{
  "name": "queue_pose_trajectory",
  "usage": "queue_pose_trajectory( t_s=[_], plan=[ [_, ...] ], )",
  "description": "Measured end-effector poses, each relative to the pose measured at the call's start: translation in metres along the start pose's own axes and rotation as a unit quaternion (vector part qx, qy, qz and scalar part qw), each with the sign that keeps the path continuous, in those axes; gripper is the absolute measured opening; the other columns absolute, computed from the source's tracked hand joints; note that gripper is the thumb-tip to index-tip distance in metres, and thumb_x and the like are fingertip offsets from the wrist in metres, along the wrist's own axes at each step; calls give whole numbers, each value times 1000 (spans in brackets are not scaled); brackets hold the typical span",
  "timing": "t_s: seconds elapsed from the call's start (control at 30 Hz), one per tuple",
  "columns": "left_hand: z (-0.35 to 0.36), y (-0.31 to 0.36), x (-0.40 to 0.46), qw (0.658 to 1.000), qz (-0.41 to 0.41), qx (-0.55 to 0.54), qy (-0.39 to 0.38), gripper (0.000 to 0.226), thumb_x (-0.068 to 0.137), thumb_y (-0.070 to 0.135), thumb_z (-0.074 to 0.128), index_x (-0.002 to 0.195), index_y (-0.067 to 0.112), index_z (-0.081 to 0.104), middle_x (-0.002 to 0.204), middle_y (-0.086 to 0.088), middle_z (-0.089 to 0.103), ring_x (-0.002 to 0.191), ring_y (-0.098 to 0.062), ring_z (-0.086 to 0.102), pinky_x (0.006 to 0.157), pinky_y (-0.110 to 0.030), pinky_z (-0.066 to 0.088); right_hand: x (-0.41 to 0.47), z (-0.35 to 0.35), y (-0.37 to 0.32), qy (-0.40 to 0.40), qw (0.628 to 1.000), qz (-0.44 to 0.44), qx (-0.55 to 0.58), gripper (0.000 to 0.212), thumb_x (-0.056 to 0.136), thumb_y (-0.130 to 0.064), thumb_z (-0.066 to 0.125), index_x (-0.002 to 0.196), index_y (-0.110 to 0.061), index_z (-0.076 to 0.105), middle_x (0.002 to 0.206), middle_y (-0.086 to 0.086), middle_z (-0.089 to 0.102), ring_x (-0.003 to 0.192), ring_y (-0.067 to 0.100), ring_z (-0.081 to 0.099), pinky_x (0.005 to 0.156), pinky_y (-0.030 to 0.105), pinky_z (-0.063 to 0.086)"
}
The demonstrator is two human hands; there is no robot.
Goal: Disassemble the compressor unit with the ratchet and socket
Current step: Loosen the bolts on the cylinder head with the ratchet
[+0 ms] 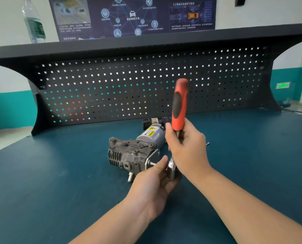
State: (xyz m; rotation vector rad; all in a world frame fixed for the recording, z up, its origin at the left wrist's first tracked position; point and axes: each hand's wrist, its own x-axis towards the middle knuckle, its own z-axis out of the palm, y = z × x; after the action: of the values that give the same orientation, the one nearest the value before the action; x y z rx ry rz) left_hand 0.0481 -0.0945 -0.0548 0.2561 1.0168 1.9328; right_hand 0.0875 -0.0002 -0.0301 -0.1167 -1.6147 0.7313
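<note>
Both hands grip the ratchet [179, 110]: right hand [187, 148] shaft, left hand [155, 180] head.

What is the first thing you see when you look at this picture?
The red and black ratchet handle sticks up in the middle, gripped by the right hand. Below it the left hand holds the tool's metal head beside the grey compressor lying on the blue table.

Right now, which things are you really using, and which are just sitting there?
Using:
- compressor unit
- ratchet, gripped by the right hand
- ratchet head, held by the left hand

Just sitting:
- water bottle on the shelf
- poster
- pegboard
</note>
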Motion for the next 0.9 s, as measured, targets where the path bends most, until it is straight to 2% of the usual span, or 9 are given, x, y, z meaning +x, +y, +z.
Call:
queue_pose_trajectory(
  t_s=[0.1,0.2,0.3,0.37,0.5,0.6,0.67,0.77,0.9],
  plan=[
    [-1,0,1,1000,0,-4,-6,15,89,9,61,87,-5,65,68,-13,68,58,-20,66,57,-33,59,-5,1,1,-18,998,-57,-9,25,90,-32,53,69,-35,39,50,-10,41,45,6,40,48,14,32],
    [-1,-1,4,1000,3,12,5,17,89,12,60,88,-5,65,83,-19,71,74,-26,68,64,-34,60,7,-2,15,2,982,189,-28,29,91,-28,53,64,-28,45,49,-6,50,40,9,44,45,24,37],
    [-1,0,3,1000,14,23,3,20,90,15,58,84,-3,65,86,-19,72,72,-24,71,68,-32,60,7,-1,32,-13,845,527,86,21,92,-15,53,72,-12,47,53,5,50,27,8,37,33,14,25],
    [0,-1,2,999,26,20,6,20,90,16,58,87,-3,64,90,-20,73,74,-24,72,73,-34,58,4,1,33,11,811,570,129,19,92,-15,53,73,-12,48,55,5,49,32,9,39,33,13,26],
    [0,-3,0,999,35,19,17,17,89,13,61,84,-3,66,85,-19,72,77,-27,69,71,-37,59,4,0,16,48,976,211,16,30,92,-27,54,64,-24,45,46,-5,48,40,8,45,44,21,36],
    [0,-3,-1,999,28,22,6,16,89,9,60,84,-5,68,78,-16,68,71,-24,66,60,-31,60,-6,-1,3,19,995,-95,-39,23,90,-29,54,70,-20,50,49,-10,38,46,10,40,49,16,34],
    [-1,-2,0,1000,21,21,2,17,90,8,58,89,-5,67,82,-18,65,76,-25,63,59,-31,59,-8,1,5,8,992,-120,-42,22,90,-28,54,71,-18,49,49,-12,34,46,6,38,49,14,32],
    [0,-1,2,1000,8,14,13,16,90,8,58,94,-6,65,88,-20,70,80,-27,66,68,-34,60,5,0,15,16,992,118,-35,29,91,-33,53,65,-25,43,49,-6,47,47,12,45,49,26,38],
    [1,-3,2,1000,9,9,18,18,91,10,57,96,-6,63,93,-21,70,82,-27,67,72,-33,59,5,1,34,13,837,538,101,21,92,-19,54,73,-12,50,54,5,53,37,13,43,39,18,34]
  ],
)
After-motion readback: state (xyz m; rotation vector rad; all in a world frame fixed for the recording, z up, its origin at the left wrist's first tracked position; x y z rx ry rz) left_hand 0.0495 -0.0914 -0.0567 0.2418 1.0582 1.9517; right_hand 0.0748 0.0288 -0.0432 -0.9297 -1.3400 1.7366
